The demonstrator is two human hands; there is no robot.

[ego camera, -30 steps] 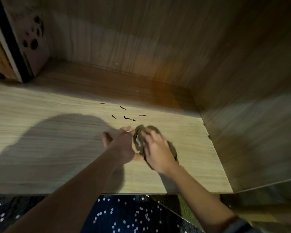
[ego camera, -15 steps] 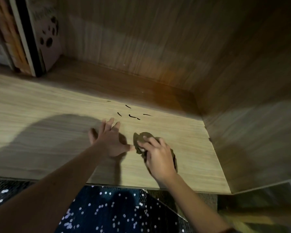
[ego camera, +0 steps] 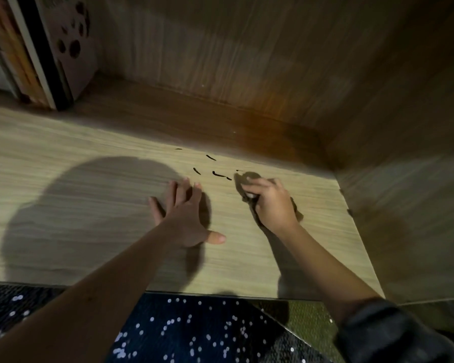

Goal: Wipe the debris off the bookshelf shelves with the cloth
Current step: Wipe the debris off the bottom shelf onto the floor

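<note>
The right hand (ego camera: 271,205) presses a crumpled dark cloth (ego camera: 248,178) onto the light wooden shelf (ego camera: 63,142). Its grip is clamped on the cloth, with the fingers curled over the top. The cloth's far edge pokes out past the fingertips and sits just beside the debris (ego camera: 219,174). The debris is at least 5 small dark slivers, scattered where the lit wood meets the shadowed strip at the back. Whether the nearest sliver touches the cloth cannot be told.

The left hand (ego camera: 185,218) lies palm down on the shelf, left of the cloth and apart from the right hand. Its grip is apart and holds nothing: 4 straight fingers are spread toward the debris and the thumb sticks out to the right.

Upright books (ego camera: 37,53) stand at the shelf's far left, against the back panel (ego camera: 220,48). The side wall (ego camera: 404,192) closes the shelf on the right. A rounded shadow (ego camera: 89,205) falls on the wood left of the left hand. A dark sleeve (ego camera: 383,334) covers the right forearm, and dark speckled fabric (ego camera: 181,334) shows below the shelf's front edge.
</note>
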